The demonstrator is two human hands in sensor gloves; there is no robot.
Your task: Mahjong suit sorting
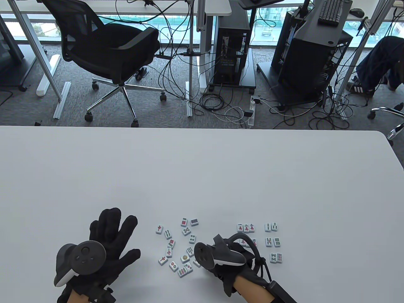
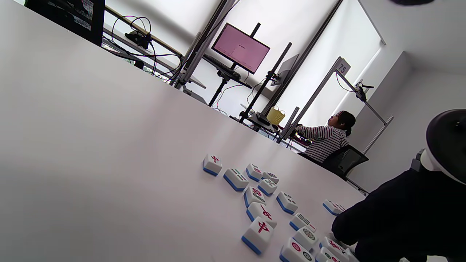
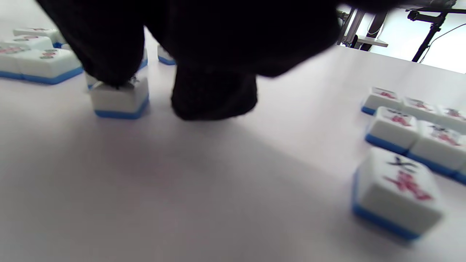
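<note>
Loose blue-backed mahjong tiles (image 1: 178,246) lie face up in the near middle of the white table (image 1: 202,170); they also show in the left wrist view (image 2: 262,203). To their right lie sorted character tiles (image 1: 246,227) and pairs of bamboo tiles (image 1: 273,242). My left hand (image 1: 116,233) rests flat with its fingers spread, left of the loose tiles, holding nothing. My right hand (image 1: 205,260) is at the loose group's right edge, its fingers hidden under the tracker. In the right wrist view one fingertip (image 3: 109,72) presses on a tile's top (image 3: 120,100). The thumb (image 3: 213,94) rests on the table beside it, apart.
Character tiles (image 3: 397,185) lie close to the right of my right hand, and circle tiles (image 3: 40,60) to its left. My right glove (image 2: 393,218) shows in the left wrist view. An office chair (image 1: 107,53) and computer stands are beyond the table's far edge.
</note>
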